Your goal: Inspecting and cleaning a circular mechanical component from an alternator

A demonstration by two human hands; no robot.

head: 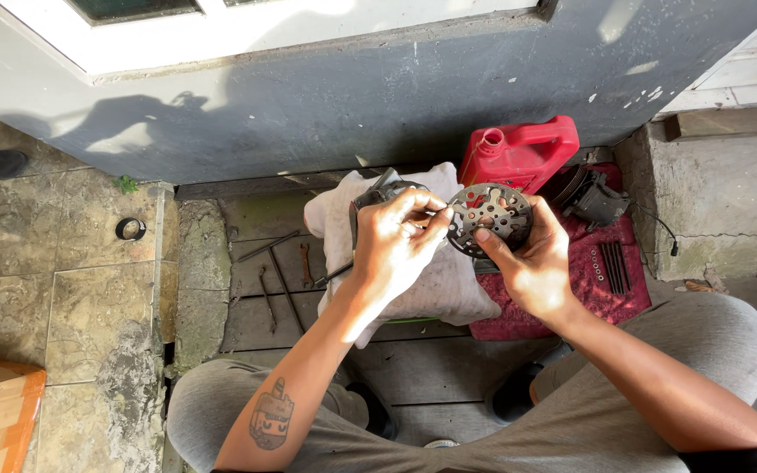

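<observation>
My right hand point(532, 263) holds a round grey metal plate point(490, 217) with several holes, thumb on its lower edge. My left hand point(396, 241) is closed, its fingertips pinching at the plate's left rim; what it pinches is too small to tell. A thin dark tool handle point(333, 275) sticks out below this hand. Both hands hover over a white cloth point(449, 285) with a dark metal part point(377, 193) resting on it, partly hidden behind my left hand.
A red plastic jug point(519, 153) stands by the grey wall. A red mat point(602, 280) carries a dark machine part point(593, 200) and several bolts point(613, 267). Wrenches and rods point(278, 271) lie on the wooden boards. A black ring point(130, 229) lies on the tiles. My knees frame the bottom.
</observation>
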